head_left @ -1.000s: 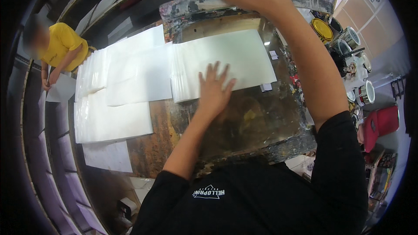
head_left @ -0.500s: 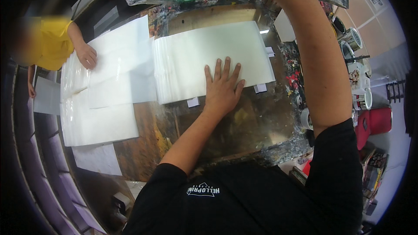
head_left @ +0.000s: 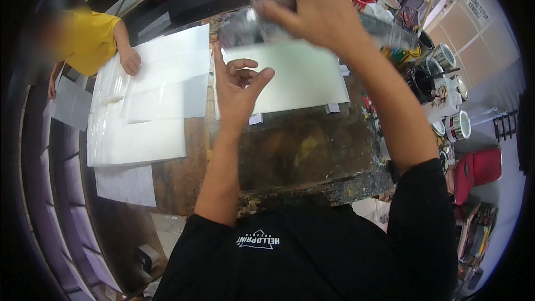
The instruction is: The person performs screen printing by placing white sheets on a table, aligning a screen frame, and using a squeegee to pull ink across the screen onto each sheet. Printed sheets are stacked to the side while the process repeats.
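My left hand (head_left: 237, 86) is raised over the left edge of a pale sheet stack (head_left: 295, 75). Its forefinger points up, the other fingers curl loosely with the thumb apart, and nothing is in it. My right hand (head_left: 326, 19), smeared by motion, is at the near bar of a paint-stained screen-printing frame (head_left: 245, 29) above the far side of the stack. The frame is blurred too, and its bar runs behind my hand. Small white tabs (head_left: 255, 119) sit along the stack's near edge.
Left of the stack lie large white sheets (head_left: 142, 139), overlapping, with a co-worker's hand (head_left: 130, 61) on them. The co-worker wears a yellow top (head_left: 92, 39). Paint tins (head_left: 458, 125) line the right side of the stained worktable (head_left: 301, 159). A red chair (head_left: 476, 170) stands beyond.
The screen-printing frame has come down toward me, my right hand moving with it. My left hand has lifted off the sheet stack and shifted left. The view has shifted slightly.
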A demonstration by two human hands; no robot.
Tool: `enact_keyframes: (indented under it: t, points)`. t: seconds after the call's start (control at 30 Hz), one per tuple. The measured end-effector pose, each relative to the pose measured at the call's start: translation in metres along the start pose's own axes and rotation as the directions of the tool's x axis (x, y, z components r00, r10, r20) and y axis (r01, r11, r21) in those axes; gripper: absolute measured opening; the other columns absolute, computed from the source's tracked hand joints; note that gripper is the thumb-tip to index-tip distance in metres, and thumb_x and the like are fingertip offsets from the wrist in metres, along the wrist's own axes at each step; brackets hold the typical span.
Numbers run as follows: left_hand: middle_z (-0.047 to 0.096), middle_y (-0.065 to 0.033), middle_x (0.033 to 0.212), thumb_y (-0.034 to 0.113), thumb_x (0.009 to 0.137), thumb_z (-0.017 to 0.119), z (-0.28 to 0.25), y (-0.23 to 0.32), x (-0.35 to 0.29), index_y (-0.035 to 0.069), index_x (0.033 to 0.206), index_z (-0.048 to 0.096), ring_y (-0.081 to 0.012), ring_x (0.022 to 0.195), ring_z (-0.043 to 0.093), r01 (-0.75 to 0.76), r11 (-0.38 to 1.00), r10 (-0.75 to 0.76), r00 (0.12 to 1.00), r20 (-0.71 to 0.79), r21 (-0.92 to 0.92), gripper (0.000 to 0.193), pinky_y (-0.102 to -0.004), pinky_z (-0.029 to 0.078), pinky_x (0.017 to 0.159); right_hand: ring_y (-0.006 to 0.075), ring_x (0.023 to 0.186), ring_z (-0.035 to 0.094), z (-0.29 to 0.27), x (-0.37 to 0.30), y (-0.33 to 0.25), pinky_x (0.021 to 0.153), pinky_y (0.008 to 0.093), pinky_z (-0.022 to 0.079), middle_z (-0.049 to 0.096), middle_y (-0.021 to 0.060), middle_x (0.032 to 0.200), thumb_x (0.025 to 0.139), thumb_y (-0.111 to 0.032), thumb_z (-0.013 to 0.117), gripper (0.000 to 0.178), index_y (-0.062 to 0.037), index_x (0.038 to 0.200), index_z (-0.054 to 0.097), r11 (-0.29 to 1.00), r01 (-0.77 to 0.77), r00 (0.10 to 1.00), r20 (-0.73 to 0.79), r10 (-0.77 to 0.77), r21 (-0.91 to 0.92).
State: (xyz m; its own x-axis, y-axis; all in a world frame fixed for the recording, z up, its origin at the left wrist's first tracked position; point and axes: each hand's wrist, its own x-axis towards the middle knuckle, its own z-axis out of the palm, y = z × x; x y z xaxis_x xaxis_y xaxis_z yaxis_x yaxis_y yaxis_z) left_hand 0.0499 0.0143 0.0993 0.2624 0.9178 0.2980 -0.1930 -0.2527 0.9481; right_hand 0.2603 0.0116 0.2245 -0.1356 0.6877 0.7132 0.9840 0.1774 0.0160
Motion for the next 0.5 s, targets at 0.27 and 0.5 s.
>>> enact_keyframes:
  t: [0.27,0.5]
  points:
    - [0.07,-0.0127,0.109,0.049,0.063,0.101,-0.039,-0.062,-0.084,-0.005,0.151,0.055,-0.0273,0.105,0.067,0.055,0.709,-0.136,0.989,0.06,0.703,0.113,-0.0407,0.054,0.094,0.0366,0.113,0.059,0.029,-0.156,-0.032,0.091,0.0507,0.049,0.063,0.0133,0.118,0.082,-0.012,0.074,0.04,-0.013,0.121,0.066,0.986,-0.117,0.779,0.627,0.017,0.119]
    - [0.056,-0.0104,0.099,0.063,0.056,0.096,-0.045,-0.092,-0.104,-0.002,0.15,0.058,-0.0287,0.094,0.057,-0.051,0.528,-0.026,0.997,0.076,0.847,0.12,-0.0414,0.051,0.086,0.03,0.109,0.063,0.052,-0.198,-0.062,0.092,0.0505,0.043,0.067,0.0063,0.114,0.08,-0.01,0.076,0.043,-0.0157,0.121,0.064,0.984,-0.172,0.797,0.594,0.109,0.051]
